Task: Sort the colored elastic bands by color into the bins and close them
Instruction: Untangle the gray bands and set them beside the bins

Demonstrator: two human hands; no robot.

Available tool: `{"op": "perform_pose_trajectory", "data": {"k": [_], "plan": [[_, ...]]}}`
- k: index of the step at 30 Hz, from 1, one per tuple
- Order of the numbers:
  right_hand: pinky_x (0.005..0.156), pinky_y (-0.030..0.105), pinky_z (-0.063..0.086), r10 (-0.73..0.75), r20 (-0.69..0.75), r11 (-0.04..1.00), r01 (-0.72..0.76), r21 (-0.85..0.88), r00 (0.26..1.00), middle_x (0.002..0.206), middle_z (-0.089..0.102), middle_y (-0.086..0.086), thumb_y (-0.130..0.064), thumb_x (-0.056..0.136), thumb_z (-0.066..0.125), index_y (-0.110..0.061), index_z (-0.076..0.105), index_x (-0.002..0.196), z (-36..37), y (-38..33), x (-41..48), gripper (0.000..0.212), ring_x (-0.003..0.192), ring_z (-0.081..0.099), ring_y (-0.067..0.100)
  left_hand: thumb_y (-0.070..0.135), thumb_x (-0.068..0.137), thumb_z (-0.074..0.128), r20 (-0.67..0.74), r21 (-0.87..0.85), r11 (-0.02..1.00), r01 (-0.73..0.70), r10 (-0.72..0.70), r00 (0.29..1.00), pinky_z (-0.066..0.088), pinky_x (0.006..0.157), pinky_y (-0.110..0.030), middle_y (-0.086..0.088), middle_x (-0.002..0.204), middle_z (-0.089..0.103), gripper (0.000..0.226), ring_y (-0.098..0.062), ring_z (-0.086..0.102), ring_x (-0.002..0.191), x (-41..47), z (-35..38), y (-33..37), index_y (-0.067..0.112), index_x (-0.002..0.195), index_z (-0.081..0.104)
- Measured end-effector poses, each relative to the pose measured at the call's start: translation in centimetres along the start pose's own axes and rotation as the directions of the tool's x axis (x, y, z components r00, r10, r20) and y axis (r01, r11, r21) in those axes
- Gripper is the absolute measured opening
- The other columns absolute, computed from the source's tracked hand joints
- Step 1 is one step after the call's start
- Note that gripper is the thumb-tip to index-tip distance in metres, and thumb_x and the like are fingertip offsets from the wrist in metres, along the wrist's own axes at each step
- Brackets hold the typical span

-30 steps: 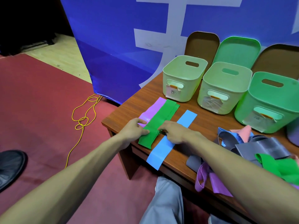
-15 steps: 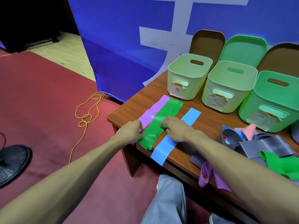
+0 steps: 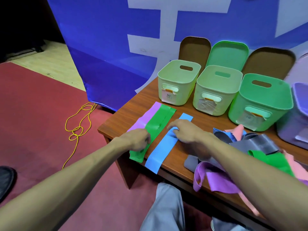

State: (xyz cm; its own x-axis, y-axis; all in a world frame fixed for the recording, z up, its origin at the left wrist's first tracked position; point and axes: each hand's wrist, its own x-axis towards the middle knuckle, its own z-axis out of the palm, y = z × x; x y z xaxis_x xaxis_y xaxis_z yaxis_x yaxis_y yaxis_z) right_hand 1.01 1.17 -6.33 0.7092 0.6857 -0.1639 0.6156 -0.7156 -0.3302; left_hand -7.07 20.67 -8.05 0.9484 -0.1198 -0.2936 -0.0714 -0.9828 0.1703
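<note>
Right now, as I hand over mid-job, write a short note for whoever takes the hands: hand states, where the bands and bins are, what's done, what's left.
Left hand: fingers curled on the near part of the green band.
Right hand: pinches the blue band.
The purple band, the green and the blue lie flat, side by side, at the table corner.
A mixed pile lies to the right.
Three green bins are open, with lids leaning behind. A purple bin is at the far right.
Done: three bands laid out.
Left: binning everything, closing lids.
</note>
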Motion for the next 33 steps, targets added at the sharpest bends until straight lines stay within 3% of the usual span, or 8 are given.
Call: {"op": "perform_pose_trajectory", "data": {"k": [3, 10, 14, 17, 21, 26, 30, 33], "plan": [[0.099, 0.023, 0.034, 0.067, -0.061, 0.998, -0.066, 0.019, 0.996, 0.131, 0.059, 0.002, -0.006, 0.090, 0.045, -0.015, 0.064, 0.118, -2.1, 2.6, -2.3, 0.035, 0.122, 0.051, 0.018, 0.013, 0.090, 0.045, -0.010, 0.029, 1.000, 0.000, 0.000, 1.000, 0.045, 0.084, -0.030, -0.005, 0.118, 0.065, 0.030, -0.024, 0.059, 0.110, 1.1, -1.5, 2.1, 0.018, 0.110, 0.067], [0.069, 0.007, 0.039, 0.244, -0.243, 0.968, -0.219, 0.123, 0.939, 0.111, 0.069, -0.003, -0.010, 0.090, 0.052, -0.015, 0.069, 0.109, -6.8, 7.8, -9.3, 0.026, 0.093, 0.063, 0.014, 0.008, 0.088, 0.051, -0.132, -0.314, 0.929, -0.197, 0.163, 0.978, 0.046, 0.072, -0.022, -0.007, 0.098, 0.069, 0.021, -0.018, 0.063, 0.088, 4.5, -4.1, 10.1, 0.011, 0.101, 0.068], [0.084, 0.022, 0.041, 0.346, -0.287, 0.938, -0.325, 0.118, 0.893, 0.110, 0.071, 0.002, -0.011, 0.086, 0.056, -0.014, 0.071, 0.104, -8.3, 10.9, -12.8, 0.024, 0.105, 0.062, 0.020, 0.003, 0.088, 0.052, -0.164, -0.525, 0.810, -0.261, 0.205, 0.965, 0.047, 0.062, -0.014, -0.006, 0.082, 0.067, 0.017, -0.014, 0.061, 0.069, 5.7, -4.9, 14.6, 0.008, 0.094, 0.067], [0.075, 0.021, 0.039, 0.363, -0.254, 0.932, -0.351, 0.092, 0.897, 0.099, 0.072, 0.003, -0.014, 0.084, 0.060, -0.012, 0.072, 0.098, -8.6, 12.4, -15.1, 0.018, 0.092, 0.062, 0.017, 0.009, 0.089, 0.054, -0.178, -0.458, 0.829, -0.323, 0.270, 0.946, 0.042, 0.059, -0.008, -0.001, 0.081, 0.067, 0.016, -0.011, 0.059, 0.070, 6.7, -4.4, 17.4, 0.007, 0.096, 0.069], [0.067, 0.027, 0.043, 0.370, -0.200, 0.929, -0.360, 0.086, 0.907, 0.079, 0.070, 0.002, -0.023, 0.081, 0.064, -0.015, 0.070, 0.080, -7.2, 13.3, -17.1, 0.010, 0.072, 0.058, 0.015, 0.016, 0.084, 0.064, -0.183, -0.367, 0.826, -0.427, 0.386, 0.904, 0.049, 0.082, -0.030, -0.004, 0.096, 0.071, 0.016, -0.020, 0.063, 0.090, 7.5, -2.9, 20.4, 0.012, 0.098, 0.070], [0.071, 0.019, 0.032, 0.321, -0.096, 0.947, -0.317, 0.055, 0.942, 0.101, 0.067, -0.001, -0.028, 0.086, 0.063, -0.016, 0.067, 0.102, -4.0, 13.9, -17.9, 0.020, 0.088, 0.054, 0.012, 0.033, 0.075, 0.072, -0.065, -0.110, 0.867, -0.487, 0.482, 0.874, 0.047, 0.087, -0.034, -0.001, 0.110, 0.066, 0.045, -0.020, 0.060, 0.100, 7.9, -0.9, 22.0, 0.022, 0.117, 0.061], [0.071, 0.024, 0.034, 0.317, -0.127, 0.947, -0.306, 0.093, 0.940, 0.090, 0.061, -0.004, -0.034, 0.084, 0.065, -0.017, 0.067, 0.101, -3.1, 14.1, -18.7, 0.024, 0.083, 0.050, 0.011, 0.024, 0.078, 0.072, -0.165, -0.067, 0.846, -0.530, 0.514, 0.842, 0.042, 0.082, -0.028, -0.005, 0.105, 0.065, 0.033, -0.021, 0.059, 0.098, 7.7, -0.9, 22.5, 0.020, 0.110, 0.067], [0.072, 0.022, 0.033, 0.329, -0.139, 0.944, -0.319, 0.088, 0.934, 0.100, 0.066, -0.001, -0.035, 0.085, 0.065, -0.017, 0.067, 0.104, -3.2, 14.3, -19.7, 0.026, 0.086, 0.052, 0.011, 0.031, 0.084, 0.067, -0.214, -0.083, 0.815, -0.573, 0.547, 0.809, 0.039, 0.079, -0.027, -0.005, 0.095, 0.061, 0.023, -0.019, 0.057, 0.095, 7.7, -1.6, 22.7, 0.021, 0.104, 0.071]]}}
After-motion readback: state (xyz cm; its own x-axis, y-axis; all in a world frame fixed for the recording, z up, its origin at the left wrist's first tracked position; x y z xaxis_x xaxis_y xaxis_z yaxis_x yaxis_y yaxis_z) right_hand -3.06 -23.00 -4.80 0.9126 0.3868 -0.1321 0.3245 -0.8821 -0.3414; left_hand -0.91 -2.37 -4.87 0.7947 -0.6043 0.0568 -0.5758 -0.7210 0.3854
